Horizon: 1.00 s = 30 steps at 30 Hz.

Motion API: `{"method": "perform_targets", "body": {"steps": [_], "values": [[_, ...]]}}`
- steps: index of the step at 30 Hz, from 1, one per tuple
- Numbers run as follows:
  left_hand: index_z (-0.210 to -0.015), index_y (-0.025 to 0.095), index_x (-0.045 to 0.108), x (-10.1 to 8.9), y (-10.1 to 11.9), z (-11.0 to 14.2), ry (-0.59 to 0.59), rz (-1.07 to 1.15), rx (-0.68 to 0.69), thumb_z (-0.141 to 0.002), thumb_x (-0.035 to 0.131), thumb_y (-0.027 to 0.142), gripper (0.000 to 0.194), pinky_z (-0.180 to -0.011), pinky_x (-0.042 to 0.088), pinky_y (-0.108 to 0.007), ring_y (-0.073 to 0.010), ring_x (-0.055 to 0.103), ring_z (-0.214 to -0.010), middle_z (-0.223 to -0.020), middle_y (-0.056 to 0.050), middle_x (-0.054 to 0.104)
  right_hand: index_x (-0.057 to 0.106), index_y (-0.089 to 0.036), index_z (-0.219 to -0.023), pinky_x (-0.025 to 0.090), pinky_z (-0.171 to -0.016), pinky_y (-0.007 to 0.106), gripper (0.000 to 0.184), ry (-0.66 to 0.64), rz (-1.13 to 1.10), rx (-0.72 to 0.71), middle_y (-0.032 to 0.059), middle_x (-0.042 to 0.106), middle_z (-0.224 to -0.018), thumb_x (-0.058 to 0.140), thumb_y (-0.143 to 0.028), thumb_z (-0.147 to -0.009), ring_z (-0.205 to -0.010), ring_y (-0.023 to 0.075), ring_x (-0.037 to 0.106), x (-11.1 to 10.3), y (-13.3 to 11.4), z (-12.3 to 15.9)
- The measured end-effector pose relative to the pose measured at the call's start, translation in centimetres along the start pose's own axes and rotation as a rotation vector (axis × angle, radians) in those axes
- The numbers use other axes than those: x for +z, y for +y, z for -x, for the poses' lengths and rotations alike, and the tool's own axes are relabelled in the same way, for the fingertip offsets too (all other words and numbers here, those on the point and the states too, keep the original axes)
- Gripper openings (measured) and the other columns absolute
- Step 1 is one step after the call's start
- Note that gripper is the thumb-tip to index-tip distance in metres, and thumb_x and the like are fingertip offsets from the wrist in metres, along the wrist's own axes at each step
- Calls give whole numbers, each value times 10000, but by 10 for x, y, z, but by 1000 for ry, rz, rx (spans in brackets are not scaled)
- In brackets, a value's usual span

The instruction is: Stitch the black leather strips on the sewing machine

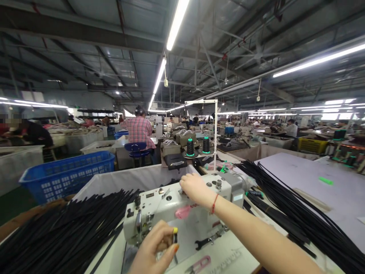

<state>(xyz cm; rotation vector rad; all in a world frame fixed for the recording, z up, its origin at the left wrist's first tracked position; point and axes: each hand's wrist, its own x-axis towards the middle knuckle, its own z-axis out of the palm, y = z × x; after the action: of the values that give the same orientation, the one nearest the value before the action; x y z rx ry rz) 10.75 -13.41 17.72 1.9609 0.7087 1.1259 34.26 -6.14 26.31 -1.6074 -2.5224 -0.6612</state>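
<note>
A white sewing machine (176,217) stands in front of me. My right hand (194,188) rests on top of the machine with its fingers curled over something small I cannot make out. My left hand (155,249) is low at the machine's needle end, thumb and fingers pinched on a small dark thing near the presser foot. Black thread spools (190,147) stand on a stand behind the machine.
Heaps of long black strips lie left (62,228) and right (299,213) of the machine. A blue basket (68,173) sits at left. A person in a plaid shirt (138,131) sits ahead, back turned. Pink snips (199,264) lie on the table.
</note>
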Motion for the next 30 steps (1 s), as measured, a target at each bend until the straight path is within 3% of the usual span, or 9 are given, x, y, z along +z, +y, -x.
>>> {"method": "perform_targets", "body": {"steps": [3, 6, 8, 11, 14, 16, 22, 27, 30], "values": [[-954, 240, 624, -4, 13, -11, -38, -195, 134, -887, 572, 333, 126, -648, 481, -258, -175, 552, -693, -801, -33, 540, 664, -102, -880, 396, -763, 359, 169, -24, 21, 66, 134, 686, -939, 498, -85, -858, -900, 251, 614, 1, -1, -2], [-987, 252, 609, -7, 23, -18, -69, -295, 214, -892, 560, 272, 109, -649, 478, -258, -179, 564, -694, -779, -22, 542, 677, -138, -815, 400, -720, 344, 125, -60, 10, 25, 95, 695, -864, 555, -121, -836, -834, 234, 627, 2, -4, -3], [-1002, 242, 596, -5, 26, -22, -81, -339, 240, -897, 541, 237, 119, -694, 480, -277, -190, 574, -743, -817, -32, 554, 674, -147, -887, 402, -750, 351, 154, -31, 9, 8, 91, 692, -932, 520, -142, -872, -899, 238, 619, 2, -4, -5], [-1014, 223, 576, -4, 23, -29, -76, -389, 245, -904, 510, 195, 132, -722, 473, -292, -192, 573, -774, -850, -40, 551, 675, -94, -895, 402, -772, 384, 191, -20, 26, 74, 139, 687, -944, 485, -97, -869, -903, 264, 624, 6, -2, -7], [-1037, 219, 561, -5, 17, -37, -101, -424, 264, -915, 499, 197, 139, -711, 466, -287, -181, 566, -757, -817, -25, 522, 685, -126, -809, 408, -744, 375, 146, -49, 19, 63, 103, 698, -862, 544, -127, -844, -823, 247, 636, 10, -2, -6], [-1037, 212, 559, -5, 13, -41, -129, -440, 265, -916, 497, 190, 138, -722, 463, -291, -179, 566, -770, -836, -28, 518, 678, -155, -869, 409, -774, 371, 152, -31, 16, 36, 78, 699, -922, 526, -154, -871, -877, 239, 630, 12, -4, -6], [-1025, 192, 564, -8, 9, -55, -139, -513, 242, -904, 483, 153, 152, -716, 463, -293, -168, 569, -753, -860, -31, 506, 673, -124, -829, 410, -783, 371, 141, -47, 31, 78, 114, 697, -880, 535, -116, -853, -855, 241, 635, 8, -6, -8], [-972, 178, 582, -12, 11, -72, -122, -598, 201, -894, 482, 141, 132, -776, 453, -322, -195, 570, -839, -925, -56, 529, 656, -127, -935, 407, -814, 367, 187, -26, 31, 91, 128, 685, -984, 479, -106, -879, -943, 241, 622, 4, -4, -9], [-984, 179, 592, -13, 15, -79, -161, -632, 171, -888, 473, 131, 160, -760, 450, -310, -188, 574, -831, -963, -64, 534, 677, -120, -837, 413, -785, 356, 144, -64, 30, 103, 125, 702, -888, 535, -95, -833, -856, 234, 645, 5, -2, -9]]}}
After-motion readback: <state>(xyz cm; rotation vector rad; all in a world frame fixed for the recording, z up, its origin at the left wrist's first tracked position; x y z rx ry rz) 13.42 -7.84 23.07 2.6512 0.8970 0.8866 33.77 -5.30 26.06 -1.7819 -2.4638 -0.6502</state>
